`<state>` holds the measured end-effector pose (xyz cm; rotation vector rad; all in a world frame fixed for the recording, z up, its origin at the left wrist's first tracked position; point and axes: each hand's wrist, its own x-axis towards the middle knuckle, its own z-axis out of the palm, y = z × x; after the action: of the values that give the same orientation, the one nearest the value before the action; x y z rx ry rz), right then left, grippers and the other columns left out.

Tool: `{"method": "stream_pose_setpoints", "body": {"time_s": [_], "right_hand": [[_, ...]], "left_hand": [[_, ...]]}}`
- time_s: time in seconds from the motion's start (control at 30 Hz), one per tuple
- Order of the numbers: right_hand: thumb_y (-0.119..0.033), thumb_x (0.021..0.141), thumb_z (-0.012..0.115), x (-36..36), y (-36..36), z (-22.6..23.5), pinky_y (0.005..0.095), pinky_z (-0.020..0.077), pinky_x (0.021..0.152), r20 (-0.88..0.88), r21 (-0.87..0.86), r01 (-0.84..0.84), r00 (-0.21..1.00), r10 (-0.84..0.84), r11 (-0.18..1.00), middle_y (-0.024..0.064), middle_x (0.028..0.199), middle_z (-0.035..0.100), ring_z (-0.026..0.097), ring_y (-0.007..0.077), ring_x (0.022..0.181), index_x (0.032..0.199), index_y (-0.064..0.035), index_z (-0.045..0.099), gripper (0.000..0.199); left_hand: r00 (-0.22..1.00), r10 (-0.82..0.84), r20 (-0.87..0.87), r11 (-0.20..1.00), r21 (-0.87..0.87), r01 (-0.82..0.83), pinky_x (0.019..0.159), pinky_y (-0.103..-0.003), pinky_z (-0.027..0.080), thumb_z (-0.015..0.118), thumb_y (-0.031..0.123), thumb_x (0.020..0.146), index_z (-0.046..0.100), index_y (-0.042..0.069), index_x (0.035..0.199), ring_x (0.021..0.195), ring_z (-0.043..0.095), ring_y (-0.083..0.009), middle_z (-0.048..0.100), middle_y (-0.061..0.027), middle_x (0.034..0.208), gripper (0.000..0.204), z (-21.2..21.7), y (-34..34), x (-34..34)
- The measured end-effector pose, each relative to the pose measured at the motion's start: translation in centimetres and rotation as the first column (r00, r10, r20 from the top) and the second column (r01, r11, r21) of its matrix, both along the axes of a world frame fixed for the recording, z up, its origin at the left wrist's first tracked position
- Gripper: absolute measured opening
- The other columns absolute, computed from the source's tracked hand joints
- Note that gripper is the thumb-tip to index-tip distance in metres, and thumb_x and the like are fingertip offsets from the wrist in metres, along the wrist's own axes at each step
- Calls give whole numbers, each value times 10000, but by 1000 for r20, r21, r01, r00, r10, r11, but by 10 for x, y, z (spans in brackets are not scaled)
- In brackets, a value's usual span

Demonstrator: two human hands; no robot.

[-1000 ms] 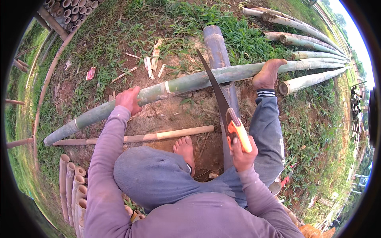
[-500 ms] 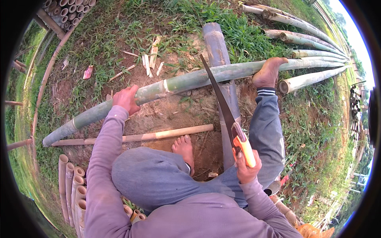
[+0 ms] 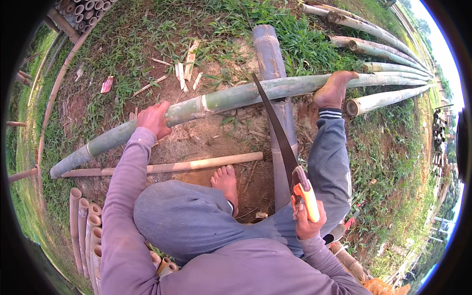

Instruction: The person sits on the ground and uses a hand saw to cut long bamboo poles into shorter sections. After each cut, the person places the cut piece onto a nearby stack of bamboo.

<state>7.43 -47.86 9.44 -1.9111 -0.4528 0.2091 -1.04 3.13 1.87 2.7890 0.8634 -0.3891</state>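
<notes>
A long green bamboo pole (image 3: 233, 99) lies across in front of me, tilted so its left end is nearer. My left hand (image 3: 154, 121) is wrapped over it, left of a pale node ring. In my right hand (image 3: 309, 222) is the orange handle of a handsaw (image 3: 281, 137), fingers closed round it. Its dark blade slants up and left across the pole, tip just past the far side; I cannot tell whether the teeth touch. My bare right foot (image 3: 332, 90) rests on the pole, right of the blade. A thicker greyish bamboo log (image 3: 270, 51) runs crosswise beneath the pole.
A thin bamboo stick (image 3: 211, 162) lies nearer, beside my left foot (image 3: 225, 185). Several bamboo poles (image 3: 378, 102) are laid out at far right. Cut bamboo tubes (image 3: 83, 226) stand at lower left, and more are stacked (image 3: 87, 15) at far left. Split pieces (image 3: 190, 61) litter the ground.
The saw has drawn back slightly toward me and to the right, its tip now closer to the pole. My left hand keeps its hold, and my right foot stays on the pole.
</notes>
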Motion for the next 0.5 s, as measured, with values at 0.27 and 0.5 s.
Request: {"method": "stream_pose_setpoints", "body": {"time_s": [0.27,0.5], "right_hand": [[-230,1012,787,121,162,-52,304,543,718,-25,92,-52,998,54,994,56,931,709,642,103,788,1222,12,655,347],[-257,1096,681,135,193,-13,232,513,558,196,78,-61,980,44,995,58,1020,700,600,56,648,1455,1,574,455]], "left_hand": [[1000,11,13,1000,13,-11,935,-515,594,917,287,706,604,148,1219,1097,739,-393,749,-156,1157,617,-4,-1,-4],[1000,10,24,1000,10,-10,938,-510,597,921,324,714,611,147,1208,1070,748,-392,760,-161,1133,610,-7,1,2]]}}
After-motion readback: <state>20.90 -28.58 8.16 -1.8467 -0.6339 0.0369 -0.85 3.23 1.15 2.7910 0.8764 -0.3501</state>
